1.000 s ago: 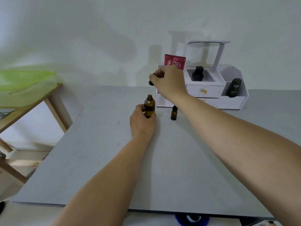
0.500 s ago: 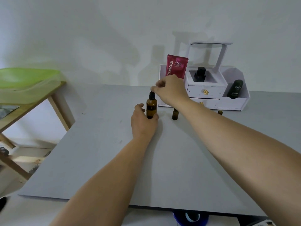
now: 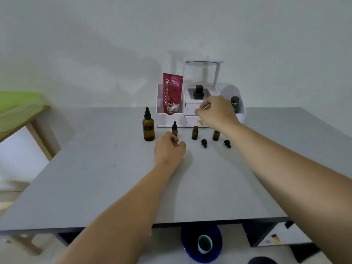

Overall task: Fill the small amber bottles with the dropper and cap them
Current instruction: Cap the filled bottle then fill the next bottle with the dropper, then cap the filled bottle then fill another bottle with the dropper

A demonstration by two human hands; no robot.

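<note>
Leftmost, near the table's far edge, stands the large dropper bottle, capped. Just to its right, the left hand rests loosely curled and empty in front of a capped small bottle. Next come an uncapped small bottle and a second uncapped bottle, with a near cap and a far-right cap lying in front of them. Above them the right hand pinches its fingertips together; on what, I cannot tell.

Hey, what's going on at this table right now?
A person works with amber glass bottles. The tall amber dropper bottle and one small amber bottle stand capped; two other small bottles stand open, black caps lying beside them. The left hand rests loosely curled on the grey table; the raised right hand seems to pinch a thin pale stick.
</note>
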